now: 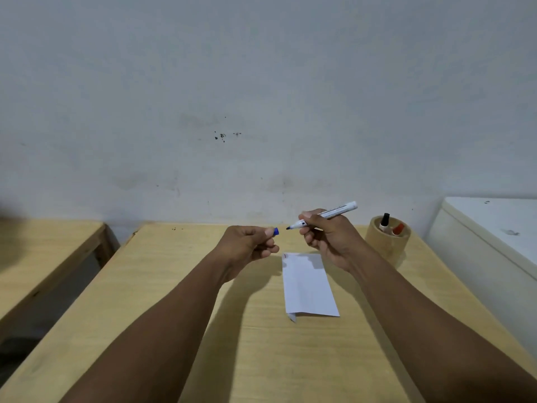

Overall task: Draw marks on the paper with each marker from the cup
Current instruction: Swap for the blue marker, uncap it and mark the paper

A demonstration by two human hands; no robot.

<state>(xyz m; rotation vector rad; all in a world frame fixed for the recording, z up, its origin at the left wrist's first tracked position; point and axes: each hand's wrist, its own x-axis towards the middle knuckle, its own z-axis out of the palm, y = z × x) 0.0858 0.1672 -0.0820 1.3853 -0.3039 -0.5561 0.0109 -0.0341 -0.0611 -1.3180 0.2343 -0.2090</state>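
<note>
Above the paper (308, 286), almost unmarked, the left hand (247, 245) pinches the blue cap (276, 231), the right hand (328, 237) grips the uncapped marker (325, 215); two markers wait in the cup (386, 242).

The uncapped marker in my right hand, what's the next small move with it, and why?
Probably lower the marker so its tip touches the paper. Its blue cap is already off, held in the left hand, the right hand holds the marker above the table, and only a faint red mark shows at the paper's top edge.
</note>
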